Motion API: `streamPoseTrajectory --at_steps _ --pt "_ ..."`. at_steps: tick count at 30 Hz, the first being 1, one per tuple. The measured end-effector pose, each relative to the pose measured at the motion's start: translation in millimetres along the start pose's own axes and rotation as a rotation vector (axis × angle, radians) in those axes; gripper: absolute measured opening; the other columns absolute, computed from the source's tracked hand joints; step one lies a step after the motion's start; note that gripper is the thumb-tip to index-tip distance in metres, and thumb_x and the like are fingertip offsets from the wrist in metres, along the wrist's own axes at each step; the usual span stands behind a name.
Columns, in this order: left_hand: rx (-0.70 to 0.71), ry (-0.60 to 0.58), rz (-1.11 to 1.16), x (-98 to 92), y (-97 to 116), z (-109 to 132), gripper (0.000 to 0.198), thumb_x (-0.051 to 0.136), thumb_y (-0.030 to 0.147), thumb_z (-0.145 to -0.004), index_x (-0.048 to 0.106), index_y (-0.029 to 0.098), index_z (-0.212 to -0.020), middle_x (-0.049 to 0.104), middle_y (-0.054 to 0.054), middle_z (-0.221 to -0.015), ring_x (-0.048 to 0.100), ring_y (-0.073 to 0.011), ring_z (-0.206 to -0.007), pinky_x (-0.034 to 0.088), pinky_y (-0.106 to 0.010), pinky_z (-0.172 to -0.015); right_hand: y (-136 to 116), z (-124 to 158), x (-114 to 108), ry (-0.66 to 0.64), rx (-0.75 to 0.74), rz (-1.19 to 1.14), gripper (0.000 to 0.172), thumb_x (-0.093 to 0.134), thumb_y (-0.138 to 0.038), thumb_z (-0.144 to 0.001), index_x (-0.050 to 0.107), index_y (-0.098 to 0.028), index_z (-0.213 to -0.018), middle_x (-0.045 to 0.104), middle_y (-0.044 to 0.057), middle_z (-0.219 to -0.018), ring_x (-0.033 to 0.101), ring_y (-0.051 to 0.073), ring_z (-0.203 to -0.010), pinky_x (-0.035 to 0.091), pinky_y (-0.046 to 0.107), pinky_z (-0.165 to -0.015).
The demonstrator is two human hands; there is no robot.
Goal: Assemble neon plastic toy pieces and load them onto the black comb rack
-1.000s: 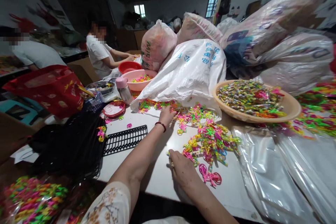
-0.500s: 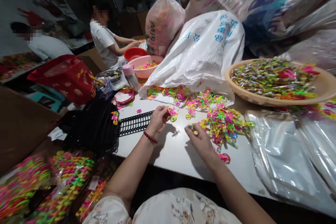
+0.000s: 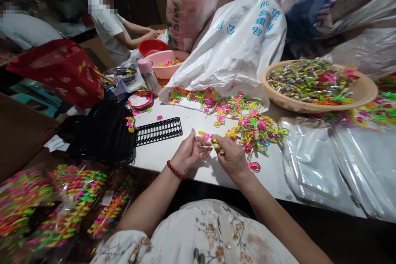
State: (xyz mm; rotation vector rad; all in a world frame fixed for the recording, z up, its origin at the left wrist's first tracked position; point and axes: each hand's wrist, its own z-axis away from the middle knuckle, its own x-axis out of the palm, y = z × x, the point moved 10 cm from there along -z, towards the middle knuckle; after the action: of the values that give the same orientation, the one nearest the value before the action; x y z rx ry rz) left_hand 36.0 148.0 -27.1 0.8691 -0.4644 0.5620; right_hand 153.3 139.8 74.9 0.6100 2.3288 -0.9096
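My left hand (image 3: pixel 189 153) and my right hand (image 3: pixel 230 156) meet over the near edge of the white table (image 3: pixel 192 173). The left hand pinches a small pink and yellow plastic toy piece (image 3: pixel 205 135). The right hand's fingers close on a thin stick-like piece (image 3: pixel 216 147) that points toward the left hand. Just beyond my hands lies a loose pile of neon plastic pieces (image 3: pixel 253 132). A single pink piece (image 3: pixel 254 167) sits by my right wrist. A black slotted rack (image 3: pixel 159 130) lies flat to the left.
A white sack (image 3: pixel 235 45) spills more pieces behind the pile. A tan basin of wrapped sticks (image 3: pixel 318 84) stands at right, clear plastic bags (image 3: pixel 324 165) in front. Black mesh (image 3: pixel 102 132), a pink bottle (image 3: pixel 147 75), pink and red bowls, a seated person (image 3: pixel 108 24) at left.
My left hand drew back from the spilled pieces with a small piece pinched. My right hand left the pile, and both hands came together near the table's front edge.
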Motion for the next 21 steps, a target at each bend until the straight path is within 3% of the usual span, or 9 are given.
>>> streamPoseTrajectory --at_steps 3,6,9,11,17,21 --pt "-0.259 -0.084 0.039 5.3 -20.2 6.9 0.052 0.036 0.053 -0.098 0.061 0.011 -0.082 0.066 -0.009 -0.067 0.064 -0.0184 -0.059 0.054 -0.034 -0.066 -12.7 10.8 8.7 -0.051 -0.122 0.174 0.048 0.046 -0.003 -0.084 0.065 -0.02 -0.125 0.067 0.006 -0.084 0.06 0.017 -0.073 0.045 0.024 -0.061" --pt "-0.304 -0.122 0.054 6.9 -25.1 10.5 0.042 0.042 0.045 -0.097 0.061 0.012 -0.08 0.066 -0.009 -0.068 0.064 -0.019 -0.062 0.054 -0.035 -0.067 -9.2 17.0 23.1 -0.174 -0.075 0.228 0.055 0.045 -0.001 -0.085 0.062 -0.026 -0.131 0.067 0.007 -0.095 0.06 0.017 -0.079 0.044 0.023 -0.063" --pt "-0.25 -0.101 0.091 4.1 -26.9 8.5 0.031 0.052 0.04 -0.093 0.062 0.014 -0.079 0.066 -0.008 -0.07 0.064 -0.0196 -0.065 0.053 -0.036 -0.07 3.3 22.1 41.6 -0.375 0.051 0.236 0.06 0.046 -0.003 -0.086 0.055 -0.03 -0.14 0.064 0.009 -0.105 0.06 0.02 -0.085 0.047 0.025 -0.065" --pt "-0.165 -0.068 0.141 1.6 -24.0 5.8 0.025 0.054 0.036 -0.092 0.063 0.015 -0.081 0.067 -0.007 -0.075 0.064 -0.0181 -0.068 0.052 -0.035 -0.072 9.3 22.9 47.7 -0.443 0.125 0.239 0.064 0.046 -0.003 -0.087 0.05 -0.031 -0.144 0.061 0.012 -0.111 0.061 0.023 -0.086 0.049 0.028 -0.065" --pt "-0.069 -0.18 0.225 15.2 -14.4 5.1 0.029 0.048 0.04 -0.094 0.065 0.017 -0.093 0.069 -0.009 -0.088 0.065 -0.02 -0.077 0.052 -0.035 -0.073 11.2 16.3 51.0 -0.444 0.198 0.279 0.07 0.045 -0.002 -0.084 0.043 -0.028 -0.148 0.047 0.018 -0.14 0.065 0.029 -0.092 0.056 0.035 -0.068" --pt "-0.066 -0.122 0.253 2.8 -9.9 -1.4 0.024 0.055 0.037 -0.09 0.066 0.018 -0.1 0.069 -0.008 -0.094 0.068 -0.0222 -0.083 0.054 -0.038 -0.077 13.1 14.1 43.4 -0.379 0.2 0.138 0.078 0.042 0.001 -0.078 0.036 -0.025 -0.152 0.04 0.017 -0.149 0.064 0.027 -0.1 0.057 0.037 -0.076"
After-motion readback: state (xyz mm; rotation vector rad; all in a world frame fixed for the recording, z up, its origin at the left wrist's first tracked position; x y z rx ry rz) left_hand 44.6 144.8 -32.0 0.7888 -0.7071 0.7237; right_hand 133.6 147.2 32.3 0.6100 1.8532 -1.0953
